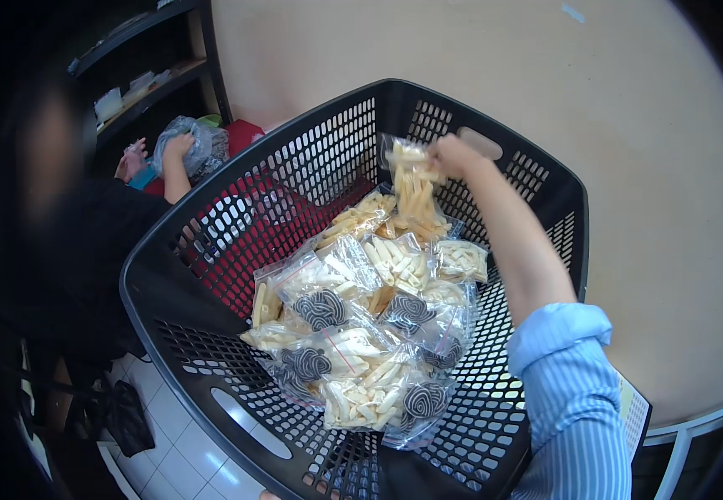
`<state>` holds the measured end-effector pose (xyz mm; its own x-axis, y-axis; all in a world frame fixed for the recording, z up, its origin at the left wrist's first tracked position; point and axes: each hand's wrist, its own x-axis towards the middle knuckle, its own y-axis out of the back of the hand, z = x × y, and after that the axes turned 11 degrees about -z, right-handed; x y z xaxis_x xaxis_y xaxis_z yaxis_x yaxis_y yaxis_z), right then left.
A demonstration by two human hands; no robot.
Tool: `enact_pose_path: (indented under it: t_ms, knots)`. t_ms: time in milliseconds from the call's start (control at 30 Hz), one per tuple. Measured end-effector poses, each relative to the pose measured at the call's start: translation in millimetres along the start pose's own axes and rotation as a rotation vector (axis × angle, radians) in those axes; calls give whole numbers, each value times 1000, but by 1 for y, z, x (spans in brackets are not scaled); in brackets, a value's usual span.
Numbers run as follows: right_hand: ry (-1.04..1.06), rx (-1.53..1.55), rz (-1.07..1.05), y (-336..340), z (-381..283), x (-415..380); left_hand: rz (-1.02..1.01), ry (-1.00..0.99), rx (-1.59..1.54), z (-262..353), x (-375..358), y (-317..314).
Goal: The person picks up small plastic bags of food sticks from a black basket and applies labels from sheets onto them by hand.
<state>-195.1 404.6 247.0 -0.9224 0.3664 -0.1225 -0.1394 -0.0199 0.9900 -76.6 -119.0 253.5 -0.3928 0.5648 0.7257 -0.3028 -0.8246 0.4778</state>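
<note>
A black perforated plastic basket (211,275) fills the middle of the view. Inside lies a pile of clear zip bags of pale stick snacks (361,333), several with dark spiral-patterned pieces. My right hand (455,155), in a rolled-up blue striped sleeve, is raised over the far side of the basket and pinches the top of one clear bag of stick snacks (416,196), which hangs upright above the pile. My left hand is out of sight; only a sliver of skin shows at the bottom edge.
The basket sits against a tan table top (645,167). At the left another person in black handles a crumpled plastic bag (190,146) beside dark shelves (140,75). White floor tiles (170,450) show below.
</note>
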Motion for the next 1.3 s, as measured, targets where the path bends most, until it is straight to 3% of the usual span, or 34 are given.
enact_pose_path:
  t_ms: [33, 67, 100, 167, 200, 233, 367, 433, 533, 567, 700, 767, 800, 833, 867, 900, 933, 1000, 1033, 1100, 1133, 1300]
  knots:
    - [-52, 29, 21, 32, -12, -13, -70, 29, 34, 1, 0, 3]
    - [10, 13, 95, 48, -3, -11, 18, -112, 51, -12, -3, -5]
    - [17, 166, 171, 69, -3, -19, 17, -124, 44, -19, 0, 3]
    - [41, 222, 262, 101, -1, -48, -281, -306, 123, -27, 6, 21]
    - [107, 190, 382, 118, -3, -64, -271, -320, 119, -26, 6, 19]
    - [180, 150, 506, 138, -5, -81, -224, -269, 113, -24, 6, 16]
    - [187, 374, 574, 180, 4, -179, -102, -102, 78, -31, -9, -13]
    - [192, 410, 610, 184, -2, -255, 659, -612, -67, -92, -21, -64]
    - [-19, 283, 612, 161, -8, -373, 844, -331, -77, -42, -10, -70]
    - [-62, 244, 614, 148, -4, -408, 834, -343, -97, -36, -16, -71]
    - [-280, 508, 618, 58, -15, -510, 590, -1181, -833, -1, -51, -80]
    - [-316, 567, 571, 10, -33, -538, 168, -1429, -885, 17, -63, -107]
    - [-287, 688, 581, -19, -39, -548, 176, -1433, -894, 17, -71, -120]
    - [-309, 740, 531, -39, -53, -554, -264, -1064, -1040, 14, -81, -135]
    - [-269, 597, 529, -64, -61, -559, -680, -649, -1126, 13, -92, -150]
    - [-317, 735, 470, -80, -78, -560, -467, -317, -694, 29, -99, -174]
    - [-296, 713, 414, -105, -81, -562, -484, 44, -1170, 42, -105, -206]
    - [-256, 860, 399, -152, -91, -562, -741, 404, -1419, 28, -121, -261]
    - [-272, 956, 398, -165, -100, -561, -744, 400, -1422, 32, -124, -275]
    - [-289, 1056, 391, -190, -112, -556, -648, 574, -1613, 46, -129, -293]
    - [-254, 1077, 383, -205, -114, -554, -539, 510, -1711, 54, -129, -297]
    - [-191, 1219, 290, -227, -124, -548, -347, 620, -1454, 53, -132, -300]
